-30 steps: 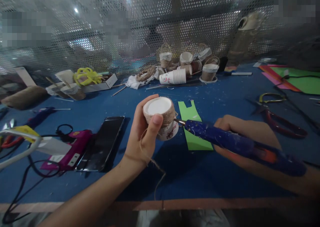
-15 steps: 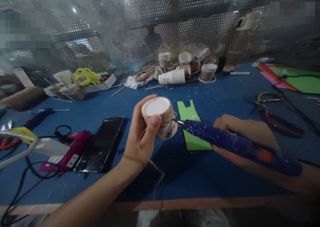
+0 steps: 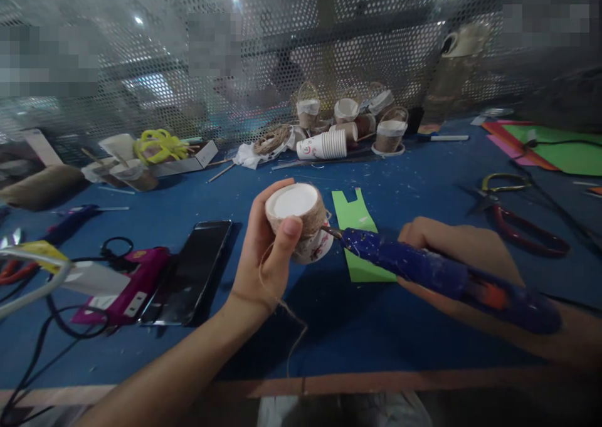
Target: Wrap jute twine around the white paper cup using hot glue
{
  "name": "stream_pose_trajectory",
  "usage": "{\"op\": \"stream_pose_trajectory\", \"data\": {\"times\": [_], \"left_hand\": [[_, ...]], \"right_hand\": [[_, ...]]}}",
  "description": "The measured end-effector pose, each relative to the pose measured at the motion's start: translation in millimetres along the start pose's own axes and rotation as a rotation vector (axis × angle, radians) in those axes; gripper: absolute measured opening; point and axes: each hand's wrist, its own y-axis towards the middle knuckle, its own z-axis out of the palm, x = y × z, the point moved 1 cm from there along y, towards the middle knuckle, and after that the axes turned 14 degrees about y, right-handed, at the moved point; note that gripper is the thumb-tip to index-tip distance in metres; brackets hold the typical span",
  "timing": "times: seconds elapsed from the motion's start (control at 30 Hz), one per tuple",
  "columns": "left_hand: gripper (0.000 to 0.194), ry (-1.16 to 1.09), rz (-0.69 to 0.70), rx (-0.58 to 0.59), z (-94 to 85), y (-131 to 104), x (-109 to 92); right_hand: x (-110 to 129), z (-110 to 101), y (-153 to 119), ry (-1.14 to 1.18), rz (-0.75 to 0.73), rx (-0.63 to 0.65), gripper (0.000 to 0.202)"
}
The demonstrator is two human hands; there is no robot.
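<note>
My left hand grips a paper cup, bottom up and partly wrapped in brown twine. A loose strand of twine hangs from that hand over the blue table. In my right hand is a blue glue gun, its metal tip at the right side of the cup, close to the lower edge of the twine. Whether the tip touches the cup I cannot tell. Below the gun lies a green paper piece.
A phone and a magenta power strip lie at left. Red-handled pliers are at right. Behind stand stacked paper cups, twine-wrapped baskets, a box and coloured paper.
The glue gun and my right hand have shifted slightly, with the tip a little lower against the cup's side. My left hand holds the cup almost unmoved.
</note>
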Motion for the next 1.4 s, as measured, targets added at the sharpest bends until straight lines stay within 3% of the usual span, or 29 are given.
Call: {"op": "stream_pose_trajectory", "data": {"times": [0.47,0.77,1.1,1.4], "left_hand": [[0.053,-0.009,-0.018,0.008,-0.3,0.5,0.7],[0.053,0.057,-0.028,-0.007,-2.2,-0.8,-0.3],[0.051,0.042,-0.020,0.013,-2.0,0.8,1.4],[0.052,0.050,-0.017,0.034,-1.5,0.2,-1.3]], "right_hand": [[-2.6,-3.2,1.9,0.000,-0.060,-0.010,0.013],[-2.4,2.0,-0.5,-0.016,-0.049,0.049,0.012],[-8.5,-6.8,3.4,-0.008,-0.075,0.030,0.016],[-2.4,1.2,-0.8,-0.031,-0.097,0.038,0.011]]}}
